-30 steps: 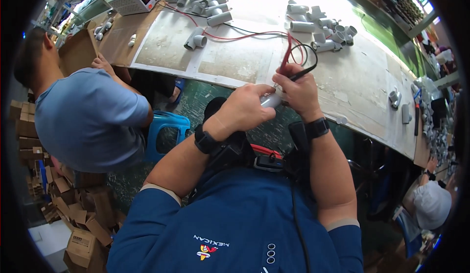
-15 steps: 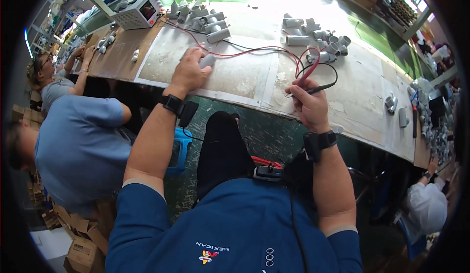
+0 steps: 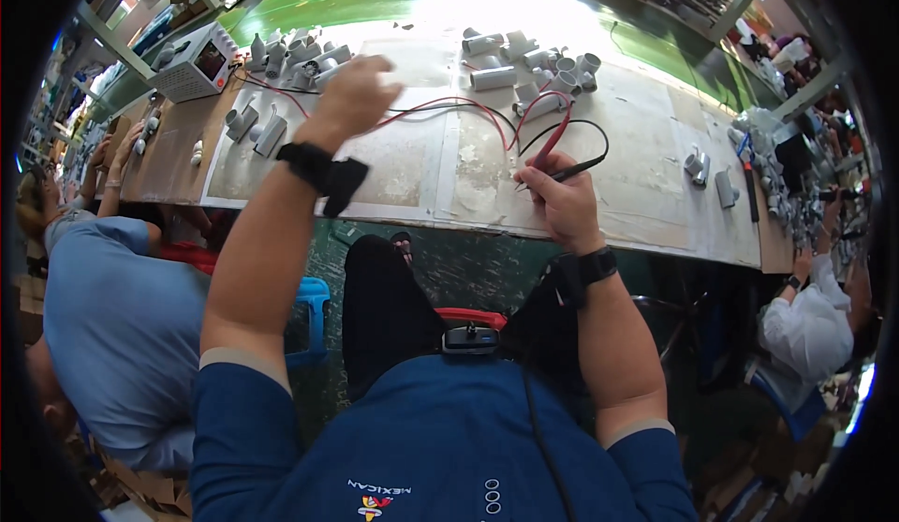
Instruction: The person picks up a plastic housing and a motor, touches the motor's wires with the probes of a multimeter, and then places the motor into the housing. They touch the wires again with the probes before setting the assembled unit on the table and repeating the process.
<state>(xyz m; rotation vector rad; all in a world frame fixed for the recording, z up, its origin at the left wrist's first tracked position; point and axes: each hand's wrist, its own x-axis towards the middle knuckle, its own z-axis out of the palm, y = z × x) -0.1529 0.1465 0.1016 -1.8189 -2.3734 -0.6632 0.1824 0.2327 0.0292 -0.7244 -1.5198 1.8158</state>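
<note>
My right hand (image 3: 560, 202) grips a red test probe (image 3: 552, 143) and a black test probe (image 3: 582, 168) together, their tips pointing left over the bench's near edge. My left hand (image 3: 354, 99), slightly blurred, is over the far-left bench beside a pile of grey plastic cylinders (image 3: 330, 57). Its thumb and fingers are apart, and nothing shows between them, though part of the pile is hidden behind it. Two grey cylindrical parts, one with an open end (image 3: 241, 121) and one lying slanted (image 3: 271, 135), rest left of my left wrist.
A white boxy meter with a screen (image 3: 195, 61) stands at the back left, red and black leads (image 3: 440, 103) crossing the worktable (image 3: 459, 161). Another heap of grey cylinders (image 3: 562, 77) lies at the back right. Co-workers sit at both sides; a blue stool (image 3: 309, 321) is below.
My left hand has let go of a grey cylinder, now on the left of the bench, and moved up toward the pile. My right hand still holds the probes. The view has turned.
</note>
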